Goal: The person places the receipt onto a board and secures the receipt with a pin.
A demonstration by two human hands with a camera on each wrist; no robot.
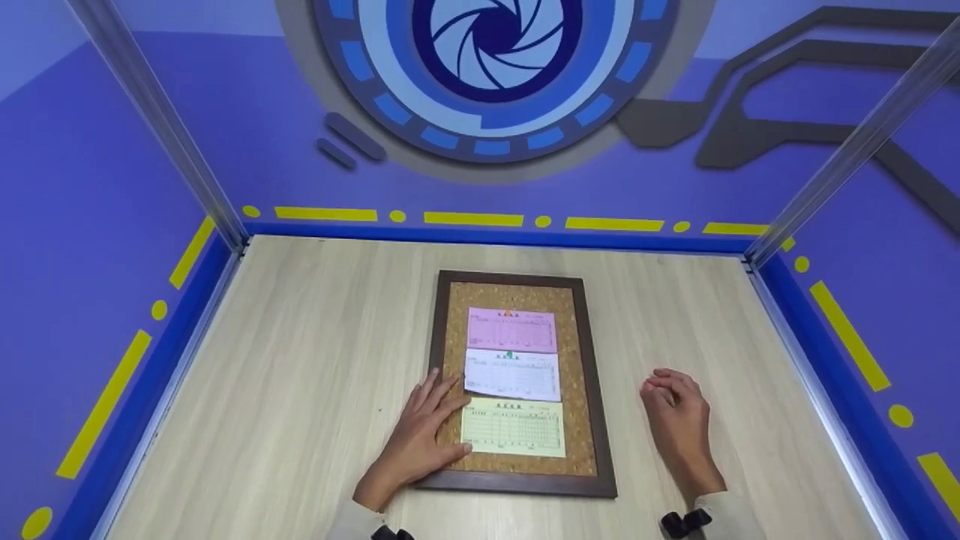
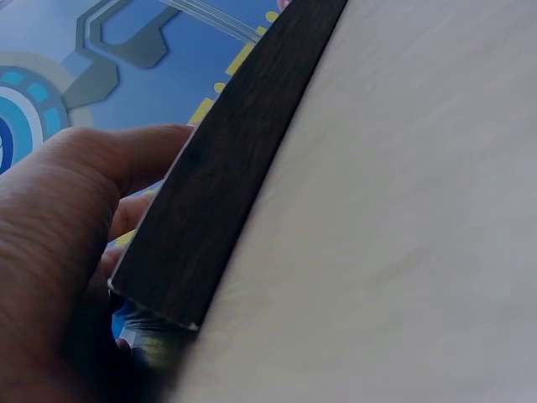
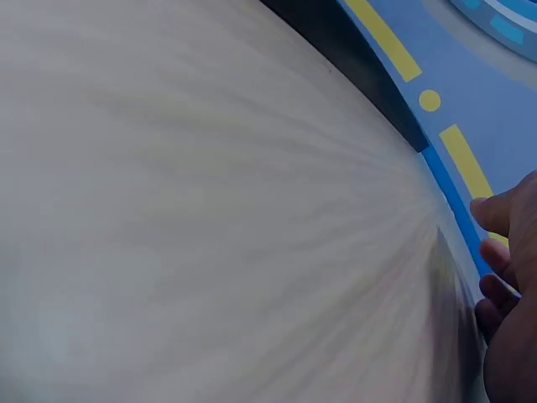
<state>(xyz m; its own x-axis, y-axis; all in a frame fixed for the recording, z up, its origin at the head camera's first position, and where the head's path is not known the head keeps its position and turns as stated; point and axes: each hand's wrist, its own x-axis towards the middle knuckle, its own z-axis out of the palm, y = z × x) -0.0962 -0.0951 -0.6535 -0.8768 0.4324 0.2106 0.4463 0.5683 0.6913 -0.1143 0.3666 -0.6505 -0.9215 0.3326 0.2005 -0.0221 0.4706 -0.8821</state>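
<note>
Head view: a cork board (image 1: 579, 375) in a dark wooden frame lies flat on the bench (image 1: 300, 360), its long axis running away from the person. Three slips sit on it in a column: pink slip (image 1: 512, 330) farthest, white slip (image 1: 513, 374) in the middle, yellow slip (image 1: 514, 427) nearest. The left hand (image 1: 424, 435) rests on the board's left frame edge, fingers spread and straight, fingertips touching the left ends of the white and yellow slips. The right hand (image 1: 679, 420) rests on the bench well to the right of the board, fingers loosely curled, holding nothing. The slips thus lie right of the left hand and left of the right hand; the left hand is much nearer

Left wrist view: the left hand (image 2: 59, 252) lies against the dark frame edge (image 2: 226, 168)

Right wrist view: the fingers (image 3: 503, 277) of the right hand are bent above bare bench (image 3: 210, 210); no object is in the grip
</note>
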